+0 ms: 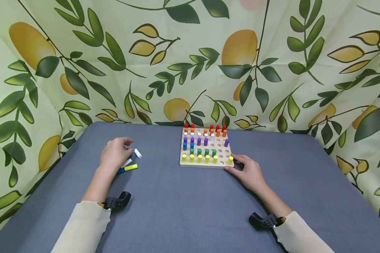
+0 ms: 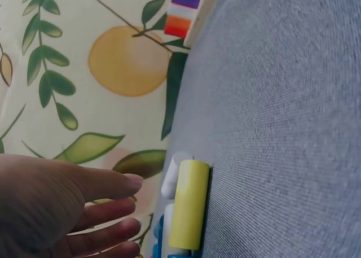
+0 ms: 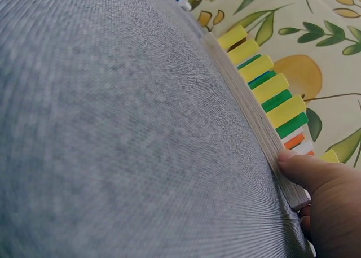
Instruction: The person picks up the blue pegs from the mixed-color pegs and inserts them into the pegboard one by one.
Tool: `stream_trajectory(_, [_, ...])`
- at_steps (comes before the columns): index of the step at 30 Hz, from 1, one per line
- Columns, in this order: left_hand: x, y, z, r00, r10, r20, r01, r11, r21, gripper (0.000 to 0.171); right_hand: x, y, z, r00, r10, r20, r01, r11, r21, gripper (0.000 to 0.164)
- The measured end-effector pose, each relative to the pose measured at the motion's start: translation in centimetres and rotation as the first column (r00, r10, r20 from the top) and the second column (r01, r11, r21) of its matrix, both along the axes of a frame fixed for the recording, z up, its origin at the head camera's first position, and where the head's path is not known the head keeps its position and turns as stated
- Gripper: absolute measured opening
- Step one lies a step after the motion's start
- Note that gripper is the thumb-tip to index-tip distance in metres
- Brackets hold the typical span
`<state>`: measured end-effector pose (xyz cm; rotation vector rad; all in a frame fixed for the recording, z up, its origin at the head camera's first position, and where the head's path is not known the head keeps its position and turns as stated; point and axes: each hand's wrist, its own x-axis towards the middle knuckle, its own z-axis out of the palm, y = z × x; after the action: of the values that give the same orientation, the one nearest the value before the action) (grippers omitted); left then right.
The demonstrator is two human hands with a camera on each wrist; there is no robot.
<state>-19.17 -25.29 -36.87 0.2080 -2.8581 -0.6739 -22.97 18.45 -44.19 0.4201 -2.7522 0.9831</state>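
On cloth (image 1: 177,214) I see a pegged board (image 1: 206,166), right hand (image 1: 249,172) pinching its near-right corner; left hand (image 1: 114,151), unclenched, half-hides loose pegs (image 1: 131,167).

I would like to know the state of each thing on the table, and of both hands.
Pegboard, flat, partly filled.
Inserted pegs, upright.
Loose yellow peg, lying on its side.
Loose white pegs, lying down.
Loose blue pegs, partly hidden.
Left hand, fingers parted, by loose pegs.
Right hand, gripping pegboard.

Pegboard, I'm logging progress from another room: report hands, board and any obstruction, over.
Left hand by loose pegs, nothing visible in its grasp. Right hand grips pegboard at near right corner. Board partly filled, some holes empty. No obstruction seen.
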Motion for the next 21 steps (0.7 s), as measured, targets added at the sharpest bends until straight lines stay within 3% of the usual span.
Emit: stream_trajectory(21, [-0.2, -0.9, -1.3, 1.0, 0.022, 0.0, -0.022, 1.0, -0.002, 0.035, 0.1, -0.2, 0.1, 1.0, -0.005, 0.0, 0.005, 1.0, 0.008, 0.06])
